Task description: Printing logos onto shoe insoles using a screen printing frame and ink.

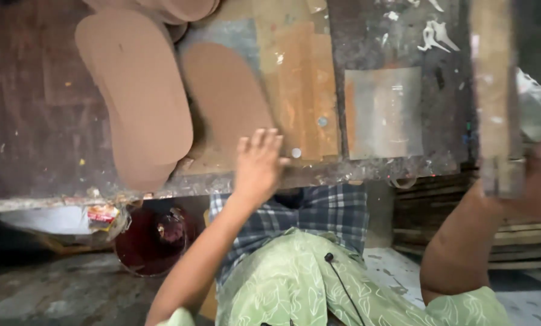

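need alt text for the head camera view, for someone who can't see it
A person's left hand reaches flat toward a brown sole-shaped cutout on a worn, stained workbench, beside a stack of similar cutouts. Their right hand grips a blurred wooden piece at the frame's right edge.

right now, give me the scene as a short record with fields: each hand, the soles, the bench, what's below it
left hand: open, fingers spread, at the front edge of the workbench, reaching toward the single sole
right hand: blurred at the right edge, raised beside a wooden strip; grip unclear
single sole: brown, flat on the bench, just beyond the left hand
sole stack: brown soles piled left of the single sole
workbench: dark, worn, stained, with a metal plate
below the bench: dark red bucket on the floor
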